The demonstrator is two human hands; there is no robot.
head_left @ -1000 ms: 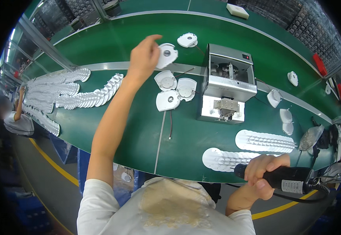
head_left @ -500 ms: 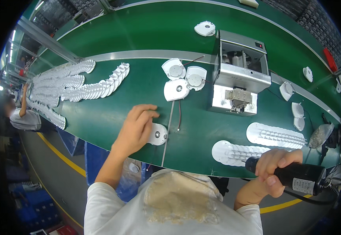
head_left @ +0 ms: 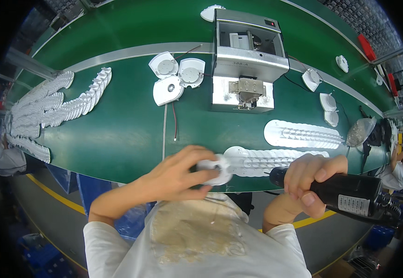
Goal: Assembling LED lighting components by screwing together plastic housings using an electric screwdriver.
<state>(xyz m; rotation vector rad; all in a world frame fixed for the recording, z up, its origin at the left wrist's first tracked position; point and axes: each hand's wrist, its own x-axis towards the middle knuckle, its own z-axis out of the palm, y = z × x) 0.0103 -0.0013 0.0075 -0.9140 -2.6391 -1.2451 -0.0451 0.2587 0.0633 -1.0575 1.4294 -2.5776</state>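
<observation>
Hands both closed — left hand (head_left: 180,173) on white housing (head_left: 215,169), right hand (head_left: 310,178) gripping black screwdriver (head_left: 345,192).

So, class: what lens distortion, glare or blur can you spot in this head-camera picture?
Head view: fisheye bends the green conveyor belt into an arc, with a black rim at the corners; soft glare on the metal machine; left hand and black electric screwdriver are sharp, the edges blurrier.

We see a grey metal machine (head_left: 248,60) on the green belt (head_left: 118,134), three white covers (head_left: 176,76) beside it, overlapping white plates (head_left: 53,104) far left
</observation>
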